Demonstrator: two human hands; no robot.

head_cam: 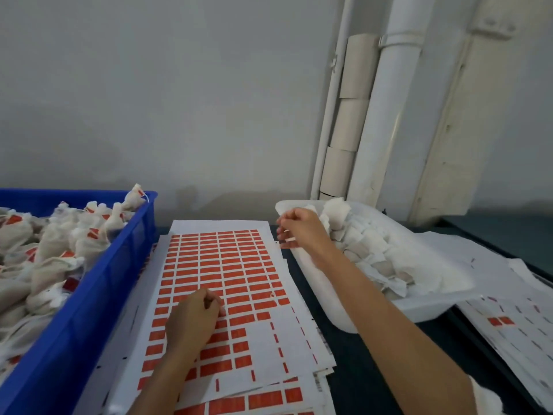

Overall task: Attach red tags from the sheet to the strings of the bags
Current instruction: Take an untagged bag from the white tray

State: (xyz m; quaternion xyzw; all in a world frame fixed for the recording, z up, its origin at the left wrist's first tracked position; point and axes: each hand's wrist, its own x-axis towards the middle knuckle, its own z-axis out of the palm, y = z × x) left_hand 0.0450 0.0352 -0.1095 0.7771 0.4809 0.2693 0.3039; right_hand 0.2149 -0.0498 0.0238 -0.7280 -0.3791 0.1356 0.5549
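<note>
judging by the blue crate (98, 283) of tagged bags, much is done; left hand (191, 319) pinches at sheet (221, 265); right hand (299, 232), curled, grip unclear, reaches untagged bags (365, 244).

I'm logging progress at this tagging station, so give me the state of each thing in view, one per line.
Tag sheet: flat, lower right tags already gone.
Blue crate: heaped with tagged bags.
White tray: holds untagged bags.
Left hand: resting on the sheet, fingers curled at a tag.
Right hand: raised at the tray's edge, fingers bent; what it holds is unclear.
Used sheets: nearly stripped, far right.
</note>
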